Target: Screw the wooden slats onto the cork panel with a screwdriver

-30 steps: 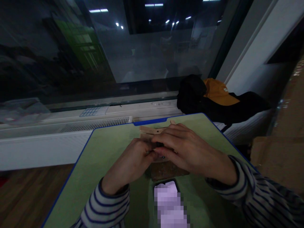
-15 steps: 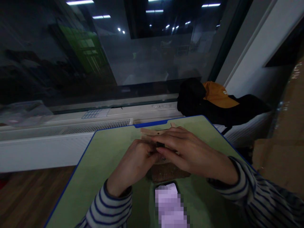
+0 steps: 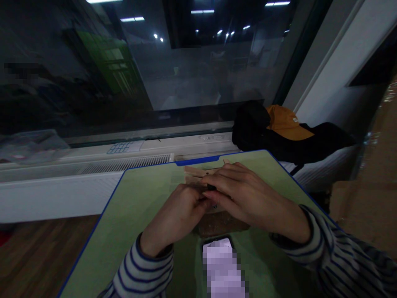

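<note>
Over a light wooden piece point(image 3: 194, 171) with a small dark hole, my two hands meet near the far side of the green table point(image 3: 149, 196). Thumb and fingers of my right hand point(image 3: 251, 194) close around a small black part point(image 3: 211, 187), whose kind I cannot make out. My left hand point(image 3: 176, 213) is curled against it from the left; its fingertips are mostly hidden, and so is whatever they grip. Just nearer to me, below the hands, lies a flat dark brown block point(image 3: 221, 225). Part of the wooden piece is covered by my hands.
A phone point(image 3: 221, 269) with a lit, blurred-out screen lies in front of the brown block. Beyond the table's blue edge are a white radiator point(image 3: 62, 196) and a windowsill. An orange cap point(image 3: 287, 124) rests on black cloth at the right, above a cardboard box point(image 3: 356, 203).
The view has shifted very slightly. My right fingers have moved a little to the right with the black part; both hands otherwise keep their place over the wood.
</note>
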Demonstrator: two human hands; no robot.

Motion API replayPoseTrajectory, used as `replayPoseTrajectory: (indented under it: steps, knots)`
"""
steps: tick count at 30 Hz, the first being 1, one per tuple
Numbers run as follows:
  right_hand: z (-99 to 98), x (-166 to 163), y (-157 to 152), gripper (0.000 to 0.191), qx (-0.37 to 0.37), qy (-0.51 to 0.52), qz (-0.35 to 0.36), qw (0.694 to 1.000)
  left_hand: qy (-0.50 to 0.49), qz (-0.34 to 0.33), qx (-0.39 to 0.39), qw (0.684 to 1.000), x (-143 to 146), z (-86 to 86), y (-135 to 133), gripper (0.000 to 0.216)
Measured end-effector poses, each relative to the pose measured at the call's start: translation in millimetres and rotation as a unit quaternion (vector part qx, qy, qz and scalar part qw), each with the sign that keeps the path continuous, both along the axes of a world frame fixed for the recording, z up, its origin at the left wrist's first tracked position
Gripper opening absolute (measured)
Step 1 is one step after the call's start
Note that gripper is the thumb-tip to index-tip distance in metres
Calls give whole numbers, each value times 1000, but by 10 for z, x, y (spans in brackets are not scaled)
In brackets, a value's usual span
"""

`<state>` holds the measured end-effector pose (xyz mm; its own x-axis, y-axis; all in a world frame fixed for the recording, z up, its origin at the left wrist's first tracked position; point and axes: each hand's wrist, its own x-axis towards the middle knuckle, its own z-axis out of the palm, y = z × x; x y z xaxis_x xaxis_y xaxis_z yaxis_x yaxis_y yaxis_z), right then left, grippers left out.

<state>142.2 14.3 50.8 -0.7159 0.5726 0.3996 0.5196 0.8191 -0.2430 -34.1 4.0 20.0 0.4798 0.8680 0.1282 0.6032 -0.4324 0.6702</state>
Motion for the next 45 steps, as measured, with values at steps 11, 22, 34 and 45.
replayPoseTrajectory:
  steps: [11,22,34,45]
  knots:
    - [12,-26,-26,32,-28,34,27,999,19,36,28,999,-12,-29,10,15]
    - [38,-43,-14,27,7,-7,-1,1000,-12,-9,4,1000,16,22,-23,21]
    - [17,-52,-34,27,21,-3,-17,1000,52,65,23,996,-10,-20,2,18]
    - [15,-20,-47,29,14,-4,15,1000,-11,9,-28,1000,-45,-21,3,18]
